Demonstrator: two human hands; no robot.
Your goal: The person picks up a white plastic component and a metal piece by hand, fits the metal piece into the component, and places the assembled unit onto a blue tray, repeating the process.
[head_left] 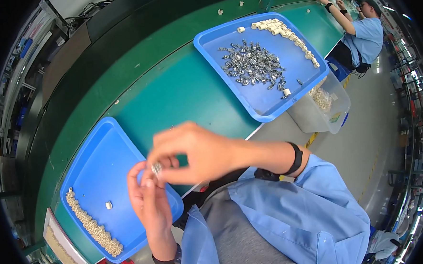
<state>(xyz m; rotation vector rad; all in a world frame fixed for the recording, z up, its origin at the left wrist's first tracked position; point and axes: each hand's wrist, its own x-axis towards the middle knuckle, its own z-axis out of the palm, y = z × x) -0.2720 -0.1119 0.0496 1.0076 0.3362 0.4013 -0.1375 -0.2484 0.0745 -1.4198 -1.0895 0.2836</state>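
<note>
My left hand (150, 199) is closed in a pinch around a small cream-coloured ring-shaped part (156, 169) with a metallic-looking centre. From the right, my right hand (191, 147) reaches over, its thumb and forefinger pinched together at that same part; blur hides just what those fingertips grip. Both hands are above the near right side of a blue tray (107, 137). Along that tray's left side lies a band of many cream-coloured parts (93, 229), and one loose part (108, 205) sits near its middle.
A second blue tray (263, 117) holds a pile of small metal clips (253, 65) and a row of cream rings (287, 35). Beside it stands a clear plastic bin (316, 121). A white box (64, 247) lies at the lower left. A co-worker (367, 38) is at the far right.
</note>
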